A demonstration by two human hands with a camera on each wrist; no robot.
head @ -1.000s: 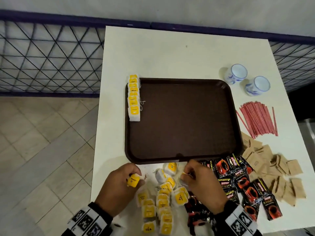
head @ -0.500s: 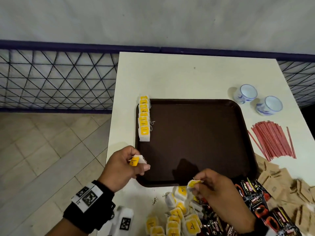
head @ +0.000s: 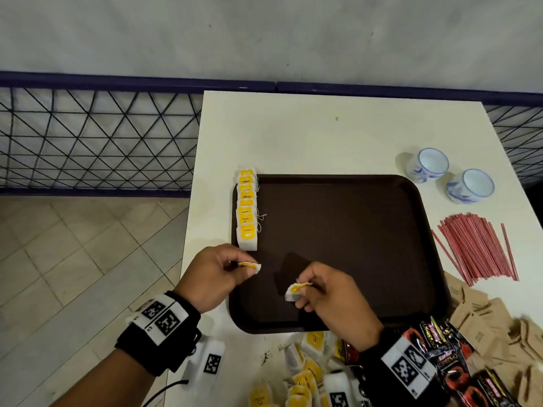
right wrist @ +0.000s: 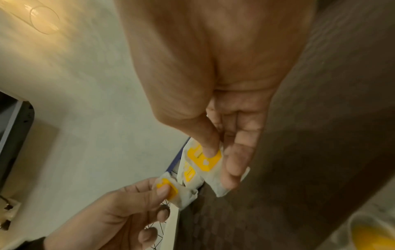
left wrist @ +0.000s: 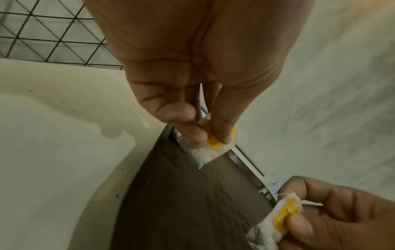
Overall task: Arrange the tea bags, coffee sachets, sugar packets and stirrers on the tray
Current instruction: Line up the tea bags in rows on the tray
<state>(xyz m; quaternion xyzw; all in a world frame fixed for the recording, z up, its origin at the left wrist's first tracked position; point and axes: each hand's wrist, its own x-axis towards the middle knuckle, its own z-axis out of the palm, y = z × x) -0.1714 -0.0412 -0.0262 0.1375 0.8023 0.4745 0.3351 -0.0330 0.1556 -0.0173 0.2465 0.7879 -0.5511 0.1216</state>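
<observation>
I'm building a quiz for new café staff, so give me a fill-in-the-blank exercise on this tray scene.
1. Each hand pinches one ____, the left hand and the right hand alike.
2. The row of tea bags lies along the tray's ____ edge.
3. The stirrers are ____ in colour.
4. Beyond the stirrers stand ____ cups.

Missing words: tea bag; left; red; two

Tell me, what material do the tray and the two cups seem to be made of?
Tray: probably hard plastic, dark brown, matte, with a fine woven-looking texture in the left wrist view. Cups: likely glazed ceramic, glossy white with blue painted marks.
</observation>
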